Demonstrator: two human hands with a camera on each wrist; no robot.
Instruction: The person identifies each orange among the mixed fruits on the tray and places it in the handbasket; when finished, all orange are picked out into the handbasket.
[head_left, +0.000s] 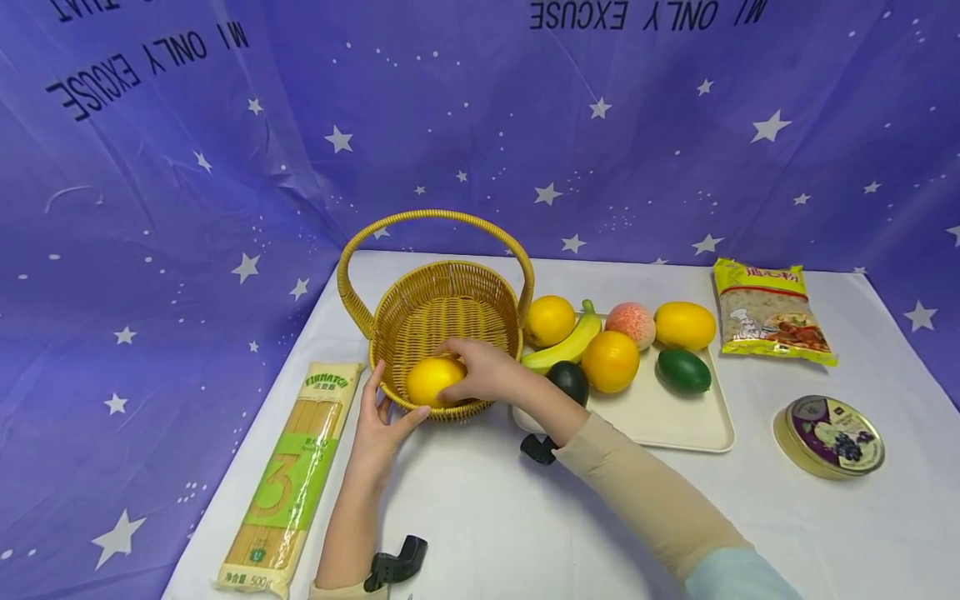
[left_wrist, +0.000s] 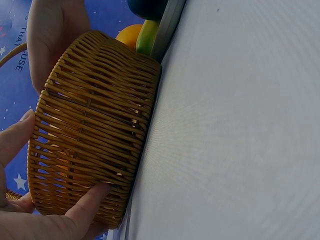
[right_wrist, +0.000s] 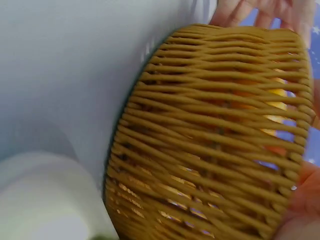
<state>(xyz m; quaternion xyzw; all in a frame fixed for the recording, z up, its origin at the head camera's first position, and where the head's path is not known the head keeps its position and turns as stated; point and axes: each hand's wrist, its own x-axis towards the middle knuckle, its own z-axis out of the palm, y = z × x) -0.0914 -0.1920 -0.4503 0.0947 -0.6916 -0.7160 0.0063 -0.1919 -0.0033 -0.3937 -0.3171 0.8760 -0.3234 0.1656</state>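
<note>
A round yellow-orange fruit (head_left: 431, 382) is inside the front of a woven wicker basket (head_left: 397, 293) with a tall arched handle. My right hand (head_left: 487, 372) reaches over the front rim and grips this fruit, its fingers over the top and thumb on the near side. My left hand (head_left: 375, 433) holds the basket's front left, thumb along the front rim and fingers at the left side. In the left wrist view, the left hand's fingers (left_wrist: 90, 202) press on the woven wall. From the right wrist, the basket wall (right_wrist: 215, 125) hides most of the fruit.
Right of the basket, a cream tray (head_left: 652, 425) bears a banana (head_left: 573, 343), an orange (head_left: 611, 362), a peach (head_left: 630, 323) and several other fruits. A noodle packet (head_left: 292, 475) lies left. A yellow bag (head_left: 772, 312) and a round tin (head_left: 828, 437) are at right.
</note>
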